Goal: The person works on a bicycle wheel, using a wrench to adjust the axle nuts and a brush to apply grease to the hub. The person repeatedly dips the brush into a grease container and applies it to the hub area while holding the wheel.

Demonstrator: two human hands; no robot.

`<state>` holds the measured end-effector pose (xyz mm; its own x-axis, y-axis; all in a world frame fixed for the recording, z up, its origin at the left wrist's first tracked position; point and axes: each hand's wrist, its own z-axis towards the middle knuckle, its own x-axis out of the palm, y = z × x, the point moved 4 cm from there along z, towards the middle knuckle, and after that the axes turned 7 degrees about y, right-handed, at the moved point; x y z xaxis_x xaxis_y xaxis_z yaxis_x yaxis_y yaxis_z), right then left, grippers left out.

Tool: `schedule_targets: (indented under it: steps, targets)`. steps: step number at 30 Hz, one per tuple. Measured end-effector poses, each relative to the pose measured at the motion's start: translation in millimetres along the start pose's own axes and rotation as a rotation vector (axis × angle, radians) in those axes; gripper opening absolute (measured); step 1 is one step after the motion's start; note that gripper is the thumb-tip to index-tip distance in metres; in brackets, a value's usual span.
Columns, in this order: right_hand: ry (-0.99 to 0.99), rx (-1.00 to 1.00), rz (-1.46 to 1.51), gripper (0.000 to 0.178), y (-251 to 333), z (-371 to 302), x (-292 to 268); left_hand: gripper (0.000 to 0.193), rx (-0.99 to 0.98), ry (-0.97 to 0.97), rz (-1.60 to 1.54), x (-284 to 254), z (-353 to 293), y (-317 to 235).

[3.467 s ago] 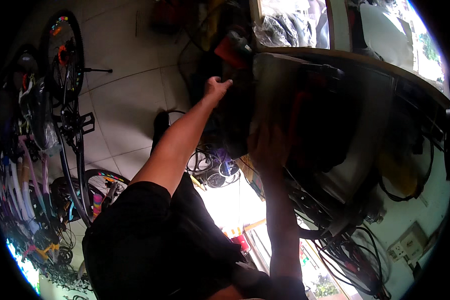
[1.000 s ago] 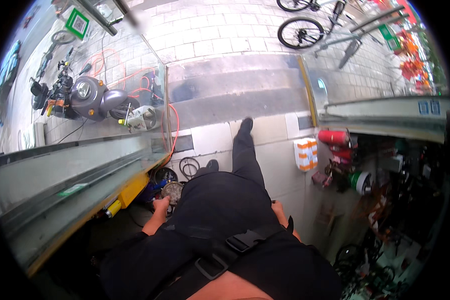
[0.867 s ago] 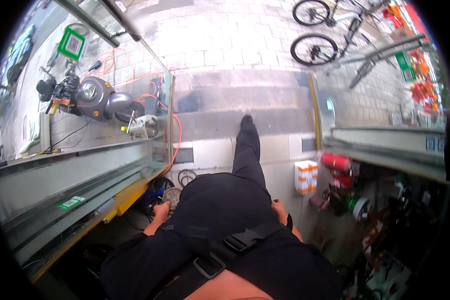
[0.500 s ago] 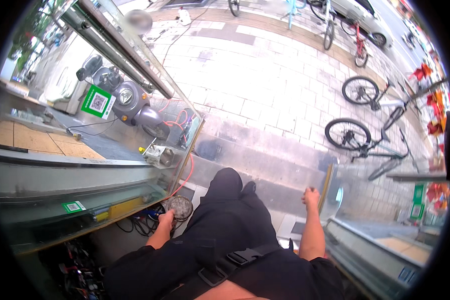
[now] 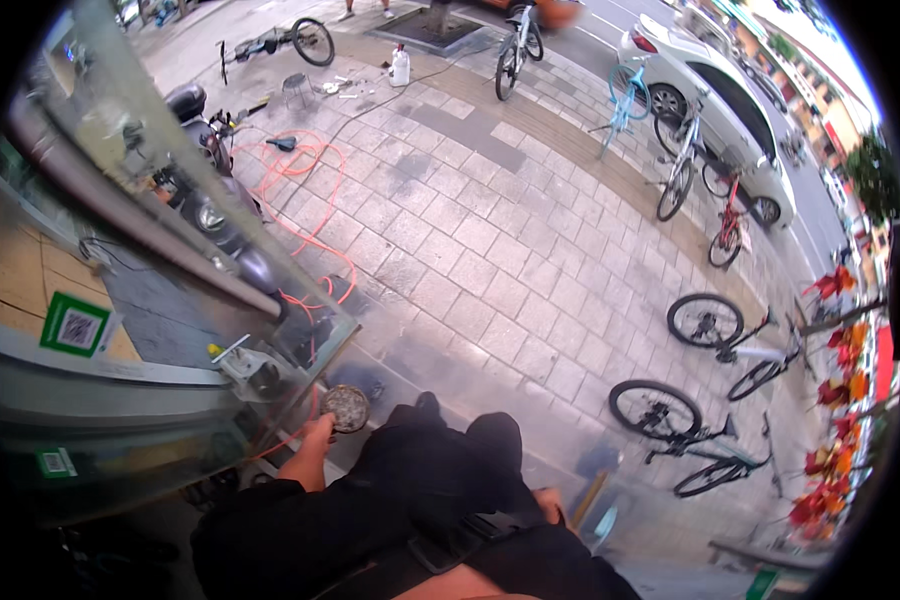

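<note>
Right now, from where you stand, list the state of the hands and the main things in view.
Left hand: closed on the round container's edge.
Round container: held; contents unclear.
Right hand: partly hidden; cannot tell if it holds anything.
Hose: lying in loose loops.
Bottle: upright.
Stool: standing.
Blue bike: upright.
Red bike: upright.
White car: doors look shut.
</note>
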<state>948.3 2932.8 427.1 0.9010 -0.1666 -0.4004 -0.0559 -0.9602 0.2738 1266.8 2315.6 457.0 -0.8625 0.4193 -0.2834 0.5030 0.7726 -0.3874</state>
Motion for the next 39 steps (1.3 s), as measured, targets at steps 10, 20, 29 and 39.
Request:
schedule_targets:
  steps: [10,20,29,39]
  targets:
    - [0.072,-0.083,0.256,0.024,138.1,123.6,-149.2,0.042,-0.058,-0.151,0.195,40.9,15.3,-35.5]
    - [-0.250,-0.069,0.327,0.034,417.8,325.5,-331.6,0.043,0.094,0.094,0.255,173.5,83.7,-126.6]
    - [-0.167,0.075,0.236,0.030,549.0,528.8,-386.1,0.056,-0.296,-0.439,0.188,276.9,339.1,-281.0]
    - [0.020,0.077,-0.051,0.015,752.8,708.2,-471.4,0.058,0.158,-0.412,0.092,272.2,474.1,-725.9]
